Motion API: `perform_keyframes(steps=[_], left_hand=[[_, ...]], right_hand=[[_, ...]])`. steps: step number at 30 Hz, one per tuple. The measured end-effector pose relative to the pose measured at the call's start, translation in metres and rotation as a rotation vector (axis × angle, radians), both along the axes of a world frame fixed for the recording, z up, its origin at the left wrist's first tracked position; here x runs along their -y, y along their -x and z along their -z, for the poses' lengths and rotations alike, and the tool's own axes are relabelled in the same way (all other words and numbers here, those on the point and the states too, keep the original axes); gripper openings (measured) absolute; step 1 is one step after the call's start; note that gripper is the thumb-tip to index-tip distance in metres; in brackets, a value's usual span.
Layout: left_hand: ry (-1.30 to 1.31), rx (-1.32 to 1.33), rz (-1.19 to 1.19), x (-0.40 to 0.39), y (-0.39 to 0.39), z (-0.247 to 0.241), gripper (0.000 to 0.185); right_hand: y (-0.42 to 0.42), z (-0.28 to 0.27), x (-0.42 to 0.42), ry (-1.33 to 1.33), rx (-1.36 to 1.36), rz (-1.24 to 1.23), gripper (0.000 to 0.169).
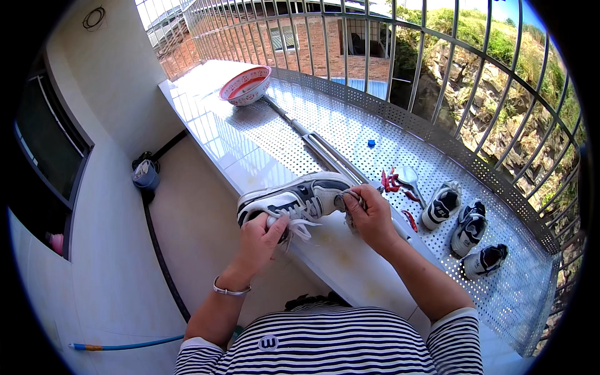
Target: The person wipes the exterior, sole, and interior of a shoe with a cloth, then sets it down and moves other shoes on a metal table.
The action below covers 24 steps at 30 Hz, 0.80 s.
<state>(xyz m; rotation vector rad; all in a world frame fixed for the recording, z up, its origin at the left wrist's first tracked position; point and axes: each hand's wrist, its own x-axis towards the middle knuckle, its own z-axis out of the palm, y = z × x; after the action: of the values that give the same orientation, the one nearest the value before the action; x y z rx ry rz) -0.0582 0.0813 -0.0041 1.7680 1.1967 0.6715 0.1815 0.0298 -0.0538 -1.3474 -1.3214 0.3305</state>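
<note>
A white and dark sneaker point(300, 194) lies on its length above the tiled ledge, its toe to the right and its white laces hanging loose. My left hand point(260, 236) grips the sneaker at its heel opening, thumb on the collar. In my right hand point(370, 211) is a crumpled grey-brown cloth point(350, 206), pinched between thumb and fingers and touching the toe of the sneaker. Part of the cloth is hidden by the fingers.
Several other sneakers point(468, 228) stand on the perforated metal shelf point(417, 154) at right, near dried red chillies point(391, 182) and a metal spoon point(409, 176). Beyond are a blue cap point(371, 143), metal poles point(335, 154) and a red-white basin point(246, 89). Window bars point(347, 47) edge the shelf.
</note>
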Motion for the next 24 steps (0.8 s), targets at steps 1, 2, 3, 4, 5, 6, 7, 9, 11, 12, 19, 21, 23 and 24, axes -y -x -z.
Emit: perform_keyframes(steps=[1,2,3,4,5,6,7,9,11,12,19,21,23,24], left_hand=[[0.015,0.058,-0.008,-0.005,0.001,-0.004,0.036],[0.031,0.115,-0.016,-0.01,0.003,-0.007,0.035],[0.05,0.176,-0.017,-0.017,0.003,-0.01,0.035],[0.092,0.128,0.016,-0.019,0.003,-0.023,0.04],[0.18,0.164,0.03,-0.028,0.003,-0.026,0.04],[0.265,0.2,0.041,-0.036,0.005,-0.029,0.04],[0.35,0.235,0.051,-0.044,0.007,-0.032,0.04],[0.416,0.17,0.083,-0.053,0.006,-0.036,0.04],[0.398,0.093,0.122,-0.058,0.002,-0.039,0.039],[0.309,0.023,0.15,-0.058,-0.002,-0.04,0.039],[-0.137,-0.377,0.198,-0.056,-0.041,-0.05,0.044],[-0.138,-0.392,0.219,-0.061,-0.039,-0.043,0.044],[-0.154,-0.392,0.23,-0.062,-0.039,-0.04,0.046],[-0.16,-0.392,0.232,-0.062,-0.037,-0.037,0.046]], right_hand=[[0.001,-0.006,-0.003,-0.019,-0.013,0.006,0.015],[0.002,-0.012,-0.007,-0.039,-0.027,0.013,0.015],[0.002,-0.018,-0.009,-0.08,0.019,0.027,0.015],[0.004,-0.023,-0.013,-0.121,0.061,0.037,0.014],[0.005,-0.029,-0.016,-0.162,0.104,0.047,0.014],[0.008,-0.038,-0.017,-0.135,0.108,0.048,0.013],[0.01,-0.043,-0.022,-0.186,0.2,0.058,0.013],[0.012,-0.052,-0.031,-0.289,0.381,0.078,0.014],[0.009,-0.044,-0.037,-0.139,0.542,-0.012,0.017],[0.007,-0.035,-0.04,-0.072,0.606,-0.076,0.018],[-0.02,-0.016,-0.037,0.275,0.555,-0.349,0.043],[-0.018,-0.016,-0.037,0.296,0.594,-0.362,0.041],[-0.018,-0.017,-0.033,0.281,0.589,-0.371,0.039],[-0.017,-0.017,-0.032,0.273,0.587,-0.38,0.038]])
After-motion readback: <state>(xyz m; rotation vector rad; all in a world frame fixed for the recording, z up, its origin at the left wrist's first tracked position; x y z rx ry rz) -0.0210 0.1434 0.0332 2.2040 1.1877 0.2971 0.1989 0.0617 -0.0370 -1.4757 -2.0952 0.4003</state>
